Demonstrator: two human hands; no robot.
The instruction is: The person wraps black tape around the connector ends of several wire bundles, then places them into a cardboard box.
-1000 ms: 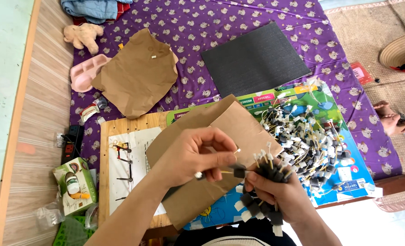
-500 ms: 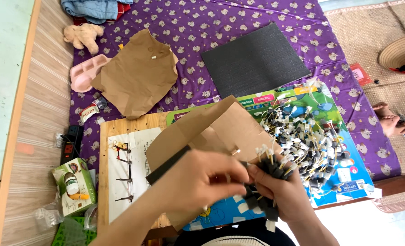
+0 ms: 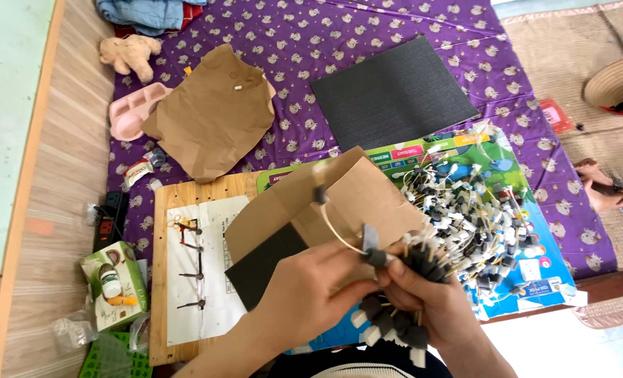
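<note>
My wrists run off the bottom edge of the view, and my fingers cover much of the bunch of small corded pieces (image 3: pixel 406 308) I am holding, so I cannot count them or see how they are joined. My right hand (image 3: pixel 434 308) is closed around that bunch: dark foam-like plugs and a few pale ones on thin cream cords, fanning out above and below my fist. My left hand (image 3: pixel 318 290) is pressed against the right, its fingertips pinching one dark plug at the top of the bunch, from which a cord loops up to a single dark plug (image 3: pixel 320 194). All this sits above the near edge of the wooden board (image 3: pixel 168 210). Behind lies folded brown cardboard (image 3: pixel 357 203), and toward the right a loose pile of the same pieces (image 3: pixel 465 210) on a colourful printed sheet (image 3: pixel 528 259), too tangled to make out singly.
</note>
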